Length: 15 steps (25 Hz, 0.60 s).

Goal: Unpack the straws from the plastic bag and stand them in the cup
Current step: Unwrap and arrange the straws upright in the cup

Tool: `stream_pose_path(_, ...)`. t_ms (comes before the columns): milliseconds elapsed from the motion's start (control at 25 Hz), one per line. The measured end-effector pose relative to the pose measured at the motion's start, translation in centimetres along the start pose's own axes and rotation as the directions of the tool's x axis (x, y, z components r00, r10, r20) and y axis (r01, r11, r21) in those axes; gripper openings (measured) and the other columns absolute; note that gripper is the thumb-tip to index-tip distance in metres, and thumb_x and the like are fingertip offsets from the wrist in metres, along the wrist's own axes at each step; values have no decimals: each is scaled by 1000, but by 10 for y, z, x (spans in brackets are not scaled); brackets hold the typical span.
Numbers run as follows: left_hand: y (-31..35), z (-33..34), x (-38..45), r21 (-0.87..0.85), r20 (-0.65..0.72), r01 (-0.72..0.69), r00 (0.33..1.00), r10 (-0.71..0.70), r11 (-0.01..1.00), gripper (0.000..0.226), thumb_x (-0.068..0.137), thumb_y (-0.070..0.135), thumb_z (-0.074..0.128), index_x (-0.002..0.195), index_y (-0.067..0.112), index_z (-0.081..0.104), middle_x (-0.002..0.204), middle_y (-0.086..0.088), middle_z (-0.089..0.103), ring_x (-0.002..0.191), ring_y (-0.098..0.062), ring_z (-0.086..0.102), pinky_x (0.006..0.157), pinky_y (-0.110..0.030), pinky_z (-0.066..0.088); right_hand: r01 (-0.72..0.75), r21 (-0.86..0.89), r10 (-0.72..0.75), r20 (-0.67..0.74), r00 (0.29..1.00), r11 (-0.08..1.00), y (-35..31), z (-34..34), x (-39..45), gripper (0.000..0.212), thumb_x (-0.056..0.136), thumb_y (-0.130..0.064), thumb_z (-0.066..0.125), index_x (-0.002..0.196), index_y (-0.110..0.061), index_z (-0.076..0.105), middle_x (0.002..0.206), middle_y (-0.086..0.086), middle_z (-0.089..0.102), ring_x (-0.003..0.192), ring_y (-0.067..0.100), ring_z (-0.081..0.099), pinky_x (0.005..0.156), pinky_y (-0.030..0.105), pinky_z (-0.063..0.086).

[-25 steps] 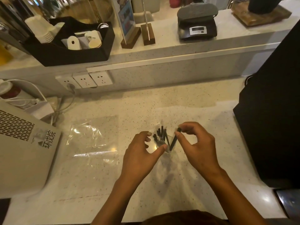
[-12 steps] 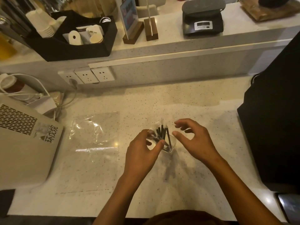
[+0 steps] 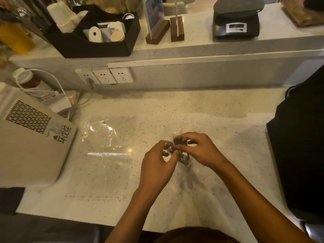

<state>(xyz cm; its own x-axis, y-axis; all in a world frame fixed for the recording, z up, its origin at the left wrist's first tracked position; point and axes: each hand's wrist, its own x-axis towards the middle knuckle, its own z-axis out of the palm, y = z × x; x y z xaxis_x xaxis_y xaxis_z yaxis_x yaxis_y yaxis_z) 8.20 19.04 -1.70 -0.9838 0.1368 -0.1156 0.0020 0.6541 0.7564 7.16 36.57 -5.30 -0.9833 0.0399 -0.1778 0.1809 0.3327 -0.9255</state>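
A small clear cup (image 3: 185,159) stands on the speckled counter with several short dark straws (image 3: 176,141) in it. My left hand (image 3: 157,163) curls round the cup's left side near the rim. From the right, the fingertips of my right hand (image 3: 201,149) pinch the straws' tops over the cup. Both hands hide most of the cup and straws. A flat, clear plastic bag (image 3: 108,151) lies to the left of my hands, and no straws show in it.
A beige machine (image 3: 31,146) fills the left edge of the counter, with cables and wall sockets (image 3: 105,76) behind it. A large black object (image 3: 301,155) borders the right side. The raised shelf behind holds a black organiser (image 3: 91,42) and a scale (image 3: 235,27).
My right hand lowered a straw into the cup, opened beside it, then closed in on the straw tops. My left hand stayed at the cup.
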Motion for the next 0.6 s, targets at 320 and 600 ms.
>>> stream_pose_path(320,3,4,-3,-42,-9,20,1000,-20,999,28,81,57,59,108,47,57,103,24,68,93,-2,68,77,-28,59,81,63,-73,-119,990,995,-23,-10,-2,14,86,-21,80,99,-18,81,99,-5,78,99,14,71,93,35,56)
stream_pose_path(600,19,-2,6,-72,-27,-8,1000,6,997,59,77,66,64,129,42,51,126,22,61,107,1,60,92,-27,53,117,177,-81,-199,977,977,-44,-22,4,8,84,-24,82,86,-31,81,81,-17,79,80,2,75,68,6,52)
